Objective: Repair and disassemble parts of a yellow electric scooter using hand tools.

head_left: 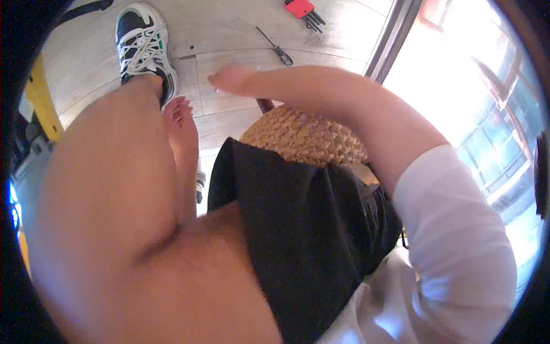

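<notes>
The wearer's leg (109, 166) crosses the left side, its foot in a black-and-white laced sneaker (140, 49). My left hand (179, 117) is low beside that shoe's heel, fingers curled; whether they hold anything is unclear. My right hand (229, 80), blurred by motion, reaches leftward over a woven straw seat (303, 140); its grip is unclear. A screwdriver with a grey-black handle (281, 54) lies on the floor above it. Dark shorts (286, 241) and a white sleeve (452, 223) show at lower right.
A red holder of hex keys (299, 8) lies on the pale wood-look floor (223, 28) at the top. A yellow frame (43, 100) stands at the left edge. A bright glass panel (487, 126) with a dark metal edge runs along the right. Part of another shoe (200, 186) shows behind the leg.
</notes>
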`<state>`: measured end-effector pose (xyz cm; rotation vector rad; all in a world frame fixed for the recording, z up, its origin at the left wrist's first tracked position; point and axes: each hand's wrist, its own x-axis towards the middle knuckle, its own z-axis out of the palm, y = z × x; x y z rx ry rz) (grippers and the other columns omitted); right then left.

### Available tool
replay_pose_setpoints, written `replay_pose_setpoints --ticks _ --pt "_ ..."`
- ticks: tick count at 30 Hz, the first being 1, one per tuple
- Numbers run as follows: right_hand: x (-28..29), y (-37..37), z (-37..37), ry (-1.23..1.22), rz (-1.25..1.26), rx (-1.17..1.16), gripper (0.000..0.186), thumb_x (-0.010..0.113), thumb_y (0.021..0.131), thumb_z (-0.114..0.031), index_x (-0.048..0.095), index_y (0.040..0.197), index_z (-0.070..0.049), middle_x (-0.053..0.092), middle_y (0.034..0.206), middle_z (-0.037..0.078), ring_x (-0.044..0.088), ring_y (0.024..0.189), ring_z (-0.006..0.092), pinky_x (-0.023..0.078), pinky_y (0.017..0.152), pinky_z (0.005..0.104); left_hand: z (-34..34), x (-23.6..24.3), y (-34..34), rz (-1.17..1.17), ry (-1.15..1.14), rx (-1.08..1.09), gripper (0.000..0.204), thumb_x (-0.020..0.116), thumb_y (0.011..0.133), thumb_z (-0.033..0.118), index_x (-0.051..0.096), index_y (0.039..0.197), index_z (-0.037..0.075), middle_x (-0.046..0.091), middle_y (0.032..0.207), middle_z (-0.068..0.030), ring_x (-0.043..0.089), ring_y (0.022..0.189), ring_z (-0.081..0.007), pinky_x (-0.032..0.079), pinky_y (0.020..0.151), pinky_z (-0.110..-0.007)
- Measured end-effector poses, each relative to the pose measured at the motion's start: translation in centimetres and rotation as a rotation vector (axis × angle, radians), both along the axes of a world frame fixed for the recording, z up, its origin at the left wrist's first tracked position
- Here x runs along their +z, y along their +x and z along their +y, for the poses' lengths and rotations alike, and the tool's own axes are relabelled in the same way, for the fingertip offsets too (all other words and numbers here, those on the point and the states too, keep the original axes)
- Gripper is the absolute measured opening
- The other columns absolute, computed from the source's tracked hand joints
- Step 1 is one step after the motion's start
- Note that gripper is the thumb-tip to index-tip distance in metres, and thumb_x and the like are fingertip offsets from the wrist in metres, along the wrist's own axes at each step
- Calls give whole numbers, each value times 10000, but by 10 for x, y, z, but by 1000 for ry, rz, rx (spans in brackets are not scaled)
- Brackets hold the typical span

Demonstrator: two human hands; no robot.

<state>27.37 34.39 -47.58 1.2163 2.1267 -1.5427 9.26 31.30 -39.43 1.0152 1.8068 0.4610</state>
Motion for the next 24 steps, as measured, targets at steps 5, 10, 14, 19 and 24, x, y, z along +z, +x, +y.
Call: replay_pose_setpoints --ticks 5,10,14,19,24 --pt "100 46 73 131 171 -572 220 678 826 -264 649 917 -66 668 750 109 659 726 283 505 657 395 1 25 -26 63 -97 59 218 550 952 145 620 1052 -35 686 895 -99 664 768 -166 546 703 -291" --pt "243 72 123 453 611 -905 177 730 770 -196 655 796 -38 675 729 93 656 661 165 525 636 292 -2 108 -15 -49 83 237 215 562 938 129 608 1067 -37 674 916 -104 653 801 -177 529 717 -294" --pt "349 84 120 344 886 -922 166 684 791 -61 599 930 -33 630 809 78 611 745 150 493 688 289 -15 180 -3 -154 236 368 218 572 927 116 599 1078 -38 664 933 -108 644 828 -185 515 727 -297" --pt "435 77 91 543 1070 -870 145 737 759 -100 620 808 -30 641 702 49 607 628 92 490 602 238 -50 258 -4 -278 406 557 227 584 913 99 588 1093 -39 651 955 -112 633 861 -196 498 741 -300" --pt "481 71 63 541 1077 -829 134 764 753 -115 665 787 -31 658 681 47 619 611 110 499 595 249 -33 335 26 -256 618 585 151 524 963 93 562 1045 -27 603 946 -96 567 840 -157 472 752 -290"
